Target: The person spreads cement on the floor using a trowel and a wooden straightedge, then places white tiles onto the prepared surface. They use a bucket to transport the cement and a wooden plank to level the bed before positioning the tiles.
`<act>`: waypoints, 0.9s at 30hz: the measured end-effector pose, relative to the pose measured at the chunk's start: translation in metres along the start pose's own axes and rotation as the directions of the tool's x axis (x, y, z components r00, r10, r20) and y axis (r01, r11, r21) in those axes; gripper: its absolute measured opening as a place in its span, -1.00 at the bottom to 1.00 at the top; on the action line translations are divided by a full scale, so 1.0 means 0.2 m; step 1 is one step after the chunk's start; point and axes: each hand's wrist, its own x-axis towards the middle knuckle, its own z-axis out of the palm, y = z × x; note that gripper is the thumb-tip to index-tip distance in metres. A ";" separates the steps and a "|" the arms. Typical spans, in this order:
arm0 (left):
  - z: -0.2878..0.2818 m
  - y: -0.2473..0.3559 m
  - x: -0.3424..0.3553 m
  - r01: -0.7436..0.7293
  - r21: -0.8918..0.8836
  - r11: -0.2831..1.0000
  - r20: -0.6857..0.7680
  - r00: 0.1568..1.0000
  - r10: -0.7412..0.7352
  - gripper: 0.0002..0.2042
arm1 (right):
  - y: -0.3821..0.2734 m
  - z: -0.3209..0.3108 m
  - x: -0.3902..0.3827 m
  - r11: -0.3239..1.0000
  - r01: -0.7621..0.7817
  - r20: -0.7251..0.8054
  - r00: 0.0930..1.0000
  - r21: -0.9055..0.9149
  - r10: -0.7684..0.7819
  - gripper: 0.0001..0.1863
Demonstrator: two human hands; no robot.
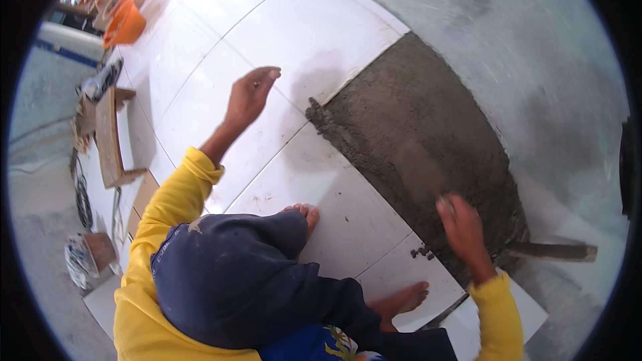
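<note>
My left hand (251,97) is raised over the white floor tiles (247,40), its fingers drawn together with nothing visible in them. My right hand (463,230) is over the near part of a bed of wet grey mortar (421,107), fingers closed. Ahead of its thumb lies a smooth, blurred grey shape, which looks like a trowel blade (418,170) flat on the mortar. Its handle is hidden in my hand. The mortar fills a strip right of the laid tiles, with a lumpy ridge (324,120) at a tile corner.
My bare feet rest on the tiles. Mortar crumbs (421,253) dot a tile edge. A wooden batten (552,251) sticks out at the mortar's near right. Leftward are a small wooden bench (110,137), a bucket (99,252) and orange basins (125,23). Bare grey floor (535,73) lies right.
</note>
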 end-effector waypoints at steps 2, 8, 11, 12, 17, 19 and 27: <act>0.12 -0.28 -0.20 0.043 -0.136 0.990 -0.144 0.988 -0.063 -0.68 | -0.14 0.11 0.44 0.989 0.133 -0.030 0.990 -0.067 -0.135 -0.63; 0.27 -0.26 -0.52 -0.048 -0.020 0.999 -0.094 0.995 0.046 -0.61 | -0.60 0.26 1.30 0.891 0.355 0.077 0.934 -0.284 -0.348 -0.57; 0.29 -0.25 -0.55 -0.089 0.044 0.995 -0.103 0.990 0.093 -0.53 | -0.77 0.25 1.46 0.822 0.450 0.183 0.893 -0.350 -0.411 -0.59; 0.30 -0.25 -0.55 -0.097 0.045 0.994 -0.108 0.989 0.101 -0.51 | -0.78 0.26 1.49 0.796 0.503 0.193 0.865 -0.338 -0.464 -0.60; 0.32 -0.29 -0.55 0.029 -0.147 0.989 -0.185 0.981 -0.056 -0.52 | -0.78 0.25 1.51 0.709 0.610 0.390 0.786 -0.354 -0.481 -0.64; 0.31 -0.29 -0.54 0.035 -0.155 0.987 -0.184 0.981 -0.063 -0.54 | -0.65 0.25 1.49 0.716 0.631 0.390 0.765 -0.298 -0.512 -0.67; 0.25 -0.25 -0.53 0.077 -0.113 0.991 -0.166 0.981 -0.095 -0.53 | -0.07 -0.03 0.96 0.767 0.557 0.521 0.779 -0.318 -0.349 -0.64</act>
